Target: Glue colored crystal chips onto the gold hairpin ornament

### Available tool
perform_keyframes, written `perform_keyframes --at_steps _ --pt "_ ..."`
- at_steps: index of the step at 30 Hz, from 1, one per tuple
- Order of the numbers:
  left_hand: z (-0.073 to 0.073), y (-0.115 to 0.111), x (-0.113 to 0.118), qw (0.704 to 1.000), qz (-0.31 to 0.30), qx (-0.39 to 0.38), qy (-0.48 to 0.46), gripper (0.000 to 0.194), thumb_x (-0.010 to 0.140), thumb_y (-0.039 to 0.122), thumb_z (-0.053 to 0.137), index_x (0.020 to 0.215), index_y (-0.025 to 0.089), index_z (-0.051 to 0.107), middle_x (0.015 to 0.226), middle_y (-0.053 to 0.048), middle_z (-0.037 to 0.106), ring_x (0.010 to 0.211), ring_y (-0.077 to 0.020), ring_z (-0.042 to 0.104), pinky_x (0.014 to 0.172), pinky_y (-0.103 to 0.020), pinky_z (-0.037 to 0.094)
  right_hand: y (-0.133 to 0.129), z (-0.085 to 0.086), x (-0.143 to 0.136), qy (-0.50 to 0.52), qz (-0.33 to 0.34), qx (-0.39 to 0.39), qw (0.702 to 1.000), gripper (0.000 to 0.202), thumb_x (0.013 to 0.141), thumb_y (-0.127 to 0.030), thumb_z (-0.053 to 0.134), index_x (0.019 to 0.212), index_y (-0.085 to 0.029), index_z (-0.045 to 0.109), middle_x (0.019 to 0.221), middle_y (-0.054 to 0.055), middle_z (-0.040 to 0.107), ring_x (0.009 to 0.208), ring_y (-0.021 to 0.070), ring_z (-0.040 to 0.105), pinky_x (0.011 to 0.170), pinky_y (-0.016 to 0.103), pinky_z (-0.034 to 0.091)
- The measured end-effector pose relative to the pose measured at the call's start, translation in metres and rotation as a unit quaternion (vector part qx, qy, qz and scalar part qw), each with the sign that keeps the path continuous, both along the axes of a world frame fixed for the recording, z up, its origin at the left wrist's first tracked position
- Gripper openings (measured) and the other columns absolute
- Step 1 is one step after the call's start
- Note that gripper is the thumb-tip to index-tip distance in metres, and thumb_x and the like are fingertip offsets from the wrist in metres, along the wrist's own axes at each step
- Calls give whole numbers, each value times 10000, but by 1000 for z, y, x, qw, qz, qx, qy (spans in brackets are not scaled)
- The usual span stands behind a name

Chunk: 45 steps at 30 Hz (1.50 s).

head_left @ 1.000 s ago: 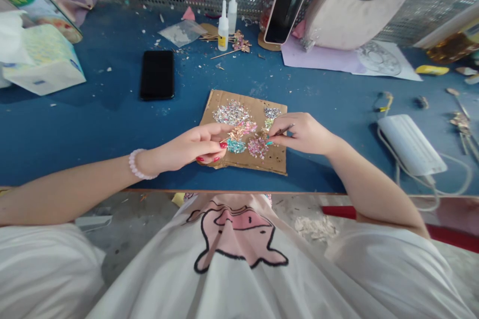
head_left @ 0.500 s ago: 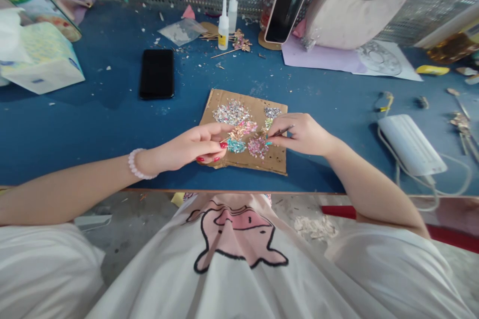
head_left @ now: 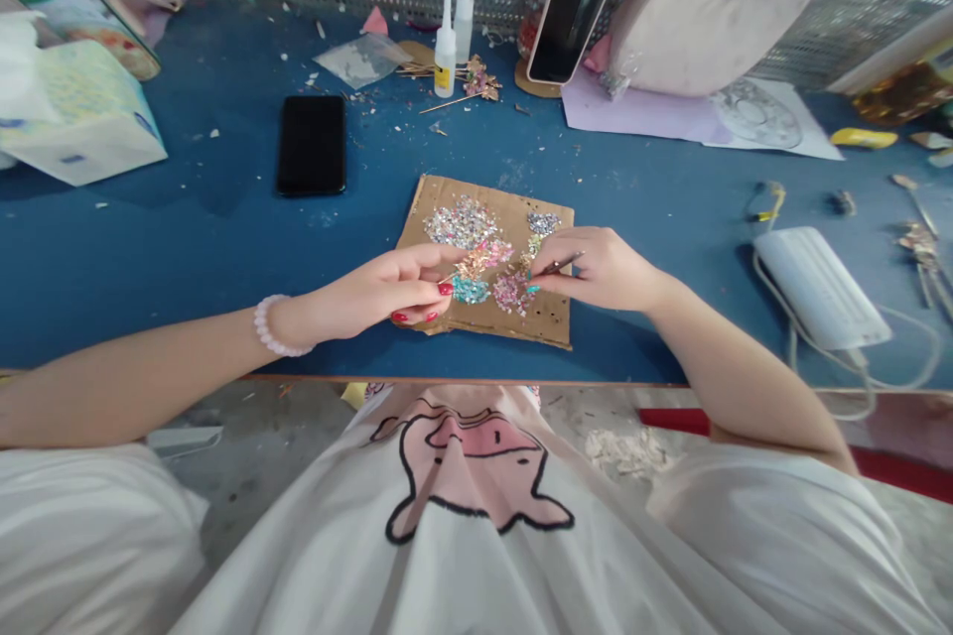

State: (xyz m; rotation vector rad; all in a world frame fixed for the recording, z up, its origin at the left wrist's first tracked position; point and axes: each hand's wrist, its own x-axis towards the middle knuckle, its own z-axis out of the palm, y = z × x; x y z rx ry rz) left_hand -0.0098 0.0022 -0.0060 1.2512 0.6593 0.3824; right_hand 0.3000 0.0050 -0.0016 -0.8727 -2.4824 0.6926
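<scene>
My left hand [head_left: 364, 298] pinches a thin gold stick with a gold leafy ornament [head_left: 472, 265] at its end, over the left part of a piece of cardboard [head_left: 549, 325]. My right hand [head_left: 607, 268] is closed round dark tweezers [head_left: 566, 262]; their tips are hidden behind the fingers. On the cardboard lie loose piles of small shiny gems: a silvery pile [head_left: 460, 221], a turquoise pile [head_left: 471, 291], a pink pile [head_left: 512, 294] beside my right fingertips, and a dark grey pile [head_left: 543, 222]. Pink pieces also show next to the gold ornament.
A black phone [head_left: 312, 146] lies behind my left hand. Two glue bottles [head_left: 445, 60] stand at the back near gold sticks, with another phone [head_left: 577, 5] propped upright. A tissue box [head_left: 85, 119] is far left; a white power bank [head_left: 819, 288] with a cable is right.
The view has shifted very slightly. Both hands keep nearly the same place and grip over the cardboard.
</scene>
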Motion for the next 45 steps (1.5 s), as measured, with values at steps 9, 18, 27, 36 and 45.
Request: perform_keyframes --at_steps 9,18,27,36,45 --pt "1 1 0 1000 -4 2 5 612 894 236 624 1465 81 467 637 82 487 521 -70 345 516 -228 256 1 0 -2 0 1 11 1000 309 1065 -399 588 897 -186 735 821 41 731 762 134 662 700 294 458" --pt "-2 2 -1 1000 -6 -2 3 555 945 209 597 1484 128 496 688 54 513 540 -74 354 518 -222 273 2 0 1 0 2 53 999 356 1078 -441 590 871 -178 713 785 36 704 727 126 634 684 279 458" --pt "-4 1 -1 1000 -10 4 -9 552 943 208 585 1478 107 488 638 75 471 532 -80 350 525 -226 278 3 -2 0 10 -5 67 998 297 1060 -394 631 867 -185 713 777 22 696 715 116 623 679 274 451" --pt "-3 2 -1 1000 -12 -1 -9 520 953 194 585 1465 131 515 674 57 509 539 -73 354 521 -219 280 4 -2 2 0 -30 54 998 285 1047 -409 625 879 -200 722 789 29 705 742 134 643 694 298 451" --pt "-2 1 -1 1000 -16 5 -13 512 959 192 569 1465 135 517 674 52 518 533 -73 357 515 -212 283 4 -1 2 -15 -41 28 999 314 1045 -442 608 910 -189 738 830 53 725 783 151 664 734 314 494"
